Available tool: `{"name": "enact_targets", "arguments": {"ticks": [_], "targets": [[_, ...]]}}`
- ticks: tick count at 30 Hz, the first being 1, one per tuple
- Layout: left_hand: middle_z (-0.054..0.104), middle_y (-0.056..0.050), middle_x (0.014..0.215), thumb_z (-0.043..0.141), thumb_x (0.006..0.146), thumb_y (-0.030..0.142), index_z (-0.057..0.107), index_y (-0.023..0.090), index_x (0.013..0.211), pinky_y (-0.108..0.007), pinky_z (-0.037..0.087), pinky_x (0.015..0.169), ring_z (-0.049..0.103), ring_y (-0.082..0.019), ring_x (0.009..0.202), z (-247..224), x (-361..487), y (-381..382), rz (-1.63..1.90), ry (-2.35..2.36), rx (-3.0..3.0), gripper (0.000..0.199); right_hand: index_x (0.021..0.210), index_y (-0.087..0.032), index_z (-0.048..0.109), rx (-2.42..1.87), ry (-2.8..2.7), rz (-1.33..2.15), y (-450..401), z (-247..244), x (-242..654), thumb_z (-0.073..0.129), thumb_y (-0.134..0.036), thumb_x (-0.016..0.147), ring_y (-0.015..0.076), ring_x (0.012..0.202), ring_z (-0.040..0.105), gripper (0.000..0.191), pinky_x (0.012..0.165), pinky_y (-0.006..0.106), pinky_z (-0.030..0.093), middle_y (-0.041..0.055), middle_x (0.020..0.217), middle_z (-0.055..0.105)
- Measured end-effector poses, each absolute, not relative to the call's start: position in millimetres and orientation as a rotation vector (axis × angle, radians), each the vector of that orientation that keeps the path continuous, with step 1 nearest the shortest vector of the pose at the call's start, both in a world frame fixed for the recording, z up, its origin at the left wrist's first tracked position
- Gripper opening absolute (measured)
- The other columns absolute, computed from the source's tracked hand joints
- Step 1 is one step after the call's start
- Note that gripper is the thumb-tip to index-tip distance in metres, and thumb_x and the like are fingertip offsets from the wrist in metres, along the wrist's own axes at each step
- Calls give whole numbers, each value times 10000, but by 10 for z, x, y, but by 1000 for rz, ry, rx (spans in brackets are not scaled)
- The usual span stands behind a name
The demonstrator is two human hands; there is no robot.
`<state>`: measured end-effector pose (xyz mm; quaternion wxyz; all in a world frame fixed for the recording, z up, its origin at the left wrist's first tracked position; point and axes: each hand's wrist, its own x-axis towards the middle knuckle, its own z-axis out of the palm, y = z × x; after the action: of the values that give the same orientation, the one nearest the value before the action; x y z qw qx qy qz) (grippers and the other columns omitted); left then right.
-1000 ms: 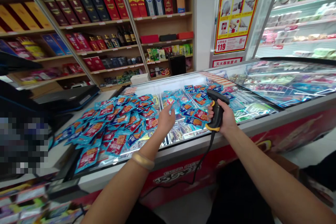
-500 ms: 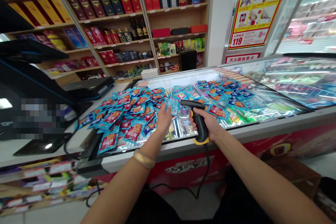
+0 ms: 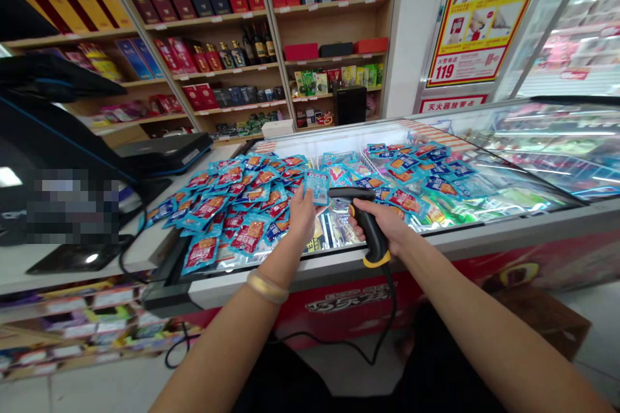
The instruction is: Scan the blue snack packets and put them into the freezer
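Note:
My left hand point(image 3: 303, 214) pinches a small blue snack packet point(image 3: 317, 187), its printed back turned up toward me. Wrapped round the handle of a black and yellow barcode scanner point(image 3: 371, 226) is my right hand point(image 3: 386, 224). The scanner's head points left at the packet, only a small gap away. To the left, a large pile of blue and red snack packets point(image 3: 249, 235) covers part of the freezer's glass top point(image 3: 334, 226). A smaller group of similar packets point(image 3: 404, 199) lies to the right, beyond the scanner.
A cable point(image 3: 387, 322) hangs from the scanner past the front of the chest freezer point(image 3: 436, 246). At left, a checkout screen point(image 3: 48, 122) stands on a counter point(image 3: 150, 242). Shelves point(image 3: 334, 6) with boxes and bottles line the back. A wooden stool point(image 3: 542, 316) is low at right.
The packet in my left hand is now held flatter and clearer before the scanner, whose head has shifted slightly left. The camera view has tilted down a little.

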<state>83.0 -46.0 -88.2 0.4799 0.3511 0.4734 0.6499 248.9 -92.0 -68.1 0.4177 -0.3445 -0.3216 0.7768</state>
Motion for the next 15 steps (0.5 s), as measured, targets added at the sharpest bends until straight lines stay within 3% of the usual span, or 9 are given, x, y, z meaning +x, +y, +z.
{"name": "enact_targets", "arguments": {"ticks": [7, 15], "targets": [[682, 13, 813, 545, 880, 260, 618, 219, 1104, -304, 592, 722, 667, -113, 676, -843, 848, -474, 1577, 1156, 818, 239, 739, -146, 591, -860, -798, 1957, -913, -700, 2502, 633, -331, 853, 86, 421, 505, 221, 370, 175, 429, 7, 578, 578], [715, -42, 1032, 517, 900, 338, 650, 216, 1140, -361, 553, 891, 683, -198, 959, -692, 662, -485, 1702, 1278, 1204, 300, 795, -161, 613, -741, -708, 1967, -853, -689, 2502, 625, -336, 836, 85, 438, 487, 180, 378, 173, 429, 0, 605, 565]]}}
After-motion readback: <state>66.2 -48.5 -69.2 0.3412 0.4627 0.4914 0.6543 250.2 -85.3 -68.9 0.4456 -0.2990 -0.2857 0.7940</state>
